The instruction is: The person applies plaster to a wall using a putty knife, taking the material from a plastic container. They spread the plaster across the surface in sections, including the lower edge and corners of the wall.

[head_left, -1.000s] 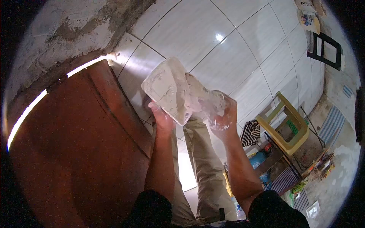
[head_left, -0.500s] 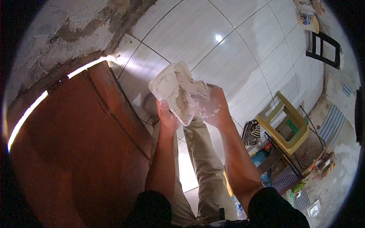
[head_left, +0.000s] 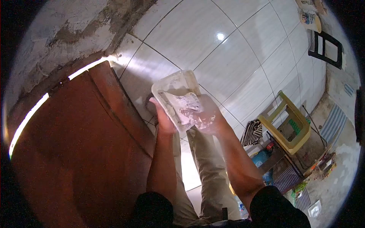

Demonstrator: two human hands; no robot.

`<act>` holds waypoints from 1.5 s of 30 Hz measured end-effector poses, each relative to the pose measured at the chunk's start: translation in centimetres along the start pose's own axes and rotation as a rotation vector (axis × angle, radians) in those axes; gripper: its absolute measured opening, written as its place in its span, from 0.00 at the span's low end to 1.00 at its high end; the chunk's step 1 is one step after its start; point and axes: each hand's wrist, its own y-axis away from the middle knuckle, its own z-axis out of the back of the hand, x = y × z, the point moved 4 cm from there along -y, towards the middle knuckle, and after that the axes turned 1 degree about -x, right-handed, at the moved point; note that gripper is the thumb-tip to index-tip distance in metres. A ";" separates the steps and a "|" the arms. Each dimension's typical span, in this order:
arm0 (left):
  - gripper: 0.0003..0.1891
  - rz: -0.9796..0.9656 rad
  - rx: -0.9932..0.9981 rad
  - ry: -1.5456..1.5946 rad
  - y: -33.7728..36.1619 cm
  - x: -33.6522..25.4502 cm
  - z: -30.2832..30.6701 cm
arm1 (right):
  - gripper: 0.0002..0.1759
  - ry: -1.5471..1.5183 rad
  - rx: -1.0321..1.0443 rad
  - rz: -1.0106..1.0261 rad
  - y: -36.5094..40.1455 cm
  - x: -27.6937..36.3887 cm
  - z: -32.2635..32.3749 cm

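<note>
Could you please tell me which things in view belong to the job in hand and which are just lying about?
Apparently part of the job:
tray, held by the left hand
white lump, touched by the right hand

Apparently lying about:
yellow stool
striped cloth
black frame

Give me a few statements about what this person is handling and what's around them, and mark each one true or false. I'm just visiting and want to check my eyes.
1. The left hand and the right hand are both at a pale tray. True.
2. The right hand is spotless. False: the right hand is streaked with whitish residue.
3. A brown panel fills much of the picture's left side. True.
4. Cloth is lying in the tray. False: the tray holds whitish material; the striped cloth is off to the right, beside a yellowish frame.
5. The ground is all bare earth. False: a pale tiled floor shows.
</note>
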 end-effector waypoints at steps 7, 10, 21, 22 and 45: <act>0.43 0.063 -0.024 -0.027 0.8 -0.9 0.5 | 0.21 -0.448 0.188 -0.058 0.2 0.3 -0.9; 0.41 0.144 0.324 0.412 0.5 -1.0 1.3 | 0.19 -0.514 0.153 -0.004 0.0 0.2 -1.5; 0.29 0.146 -0.260 -0.101 0.4 -3.9 3.4 | 0.16 -1.116 0.326 0.111 -2.1 1.4 -2.7; 0.30 0.069 -0.203 -0.024 0.2 -4.5 3.3 | 0.16 -1.136 0.280 0.155 -2.8 2.6 -3.0; 0.37 -0.467 -0.190 0.130 -2.5 -12.6 -1.1 | 0.15 -0.262 -0.265 0.725 -6.2 21.5 -12.4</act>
